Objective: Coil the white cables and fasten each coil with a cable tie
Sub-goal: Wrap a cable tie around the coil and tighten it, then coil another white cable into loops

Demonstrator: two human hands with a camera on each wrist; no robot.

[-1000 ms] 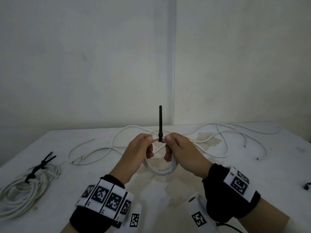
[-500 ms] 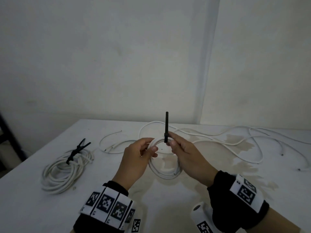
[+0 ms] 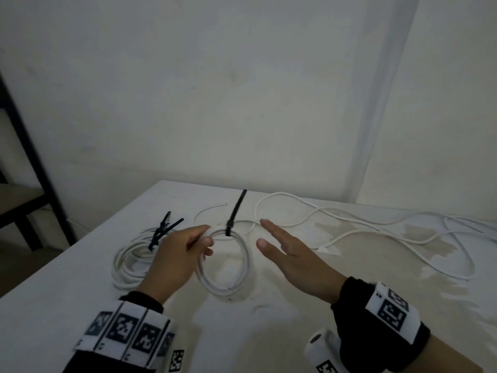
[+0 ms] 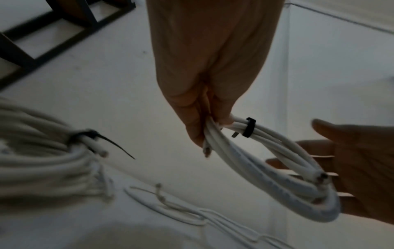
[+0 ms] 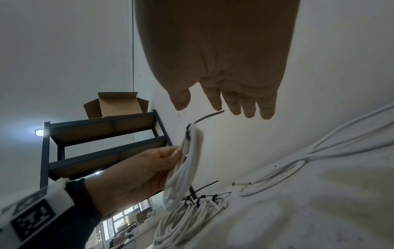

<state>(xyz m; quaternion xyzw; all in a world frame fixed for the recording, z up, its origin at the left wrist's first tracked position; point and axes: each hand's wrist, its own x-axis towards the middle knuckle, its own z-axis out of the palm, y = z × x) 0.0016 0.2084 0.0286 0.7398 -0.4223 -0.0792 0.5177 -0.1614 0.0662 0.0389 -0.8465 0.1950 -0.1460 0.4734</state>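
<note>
My left hand (image 3: 188, 249) pinches the left side of a small white cable coil (image 3: 243, 267) and holds it above the table (image 3: 80, 305). A black cable tie (image 3: 233, 217) is cinched round the coil's top, its tail sticking up. The left wrist view shows the tie band (image 4: 249, 127) close to my pinching fingers (image 4: 196, 121). My right hand (image 3: 285, 254) hovers just right of the coil, fingers straight and spread, holding nothing. In the right wrist view the coil (image 5: 187, 161) hangs edge-on below my open right hand (image 5: 224, 104).
A larger tied white coil (image 3: 129, 262) with black ties (image 3: 164, 230) lies at the table's left. Loose white cables (image 3: 363, 227) sprawl across the back and right. A dark metal shelf (image 5: 102, 143) carrying a cardboard box (image 5: 116, 104) stands off the table's left.
My right hand has let go of the tie and coil and moved off to the right, fingers opened. The left hand has carried the coil leftward; the tie's tail now leans right.
</note>
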